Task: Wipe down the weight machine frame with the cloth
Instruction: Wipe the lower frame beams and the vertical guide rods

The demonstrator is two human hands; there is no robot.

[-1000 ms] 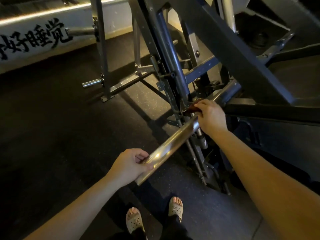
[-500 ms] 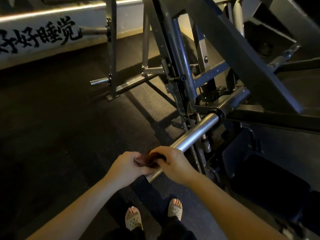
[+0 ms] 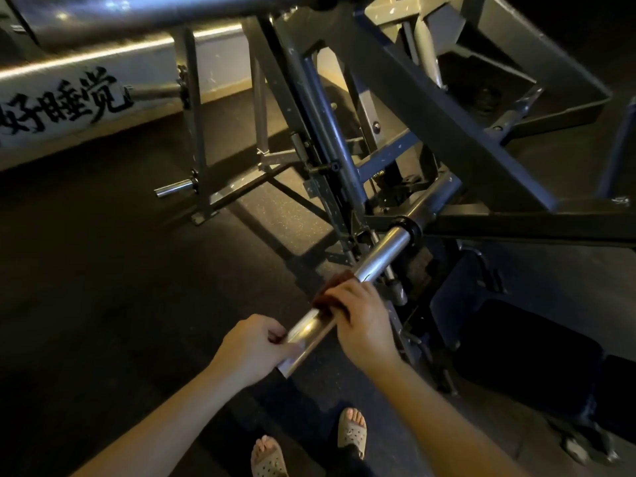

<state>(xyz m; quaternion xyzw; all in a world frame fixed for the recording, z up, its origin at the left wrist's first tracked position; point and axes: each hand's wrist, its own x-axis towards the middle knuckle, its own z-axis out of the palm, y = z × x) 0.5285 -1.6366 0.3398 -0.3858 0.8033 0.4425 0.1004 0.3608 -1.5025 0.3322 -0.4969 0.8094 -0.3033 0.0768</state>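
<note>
View down from your own head in a dim gym, onto a weight machine frame. Your right hand is wrapped over a dark reddish cloth, its grip curled round the cloth and pressing it against the chrome bar that juts toward you from the frame. The cloth sits about midway along the bar's bare length, with shiny metal showing on both sides of it. Your left hand holds the near free end of the same bar, grip closed on it between thumb and fingers, as if to steady it. Your feet in pale sandals stand on the dark floor just below. The step in hand looks like wiping this bar along its length. Next, you would likely slide the cloth up toward the black collar where the bar meets the frame, keeping pressure all round, then move on to the grey painted beams behind
</note>
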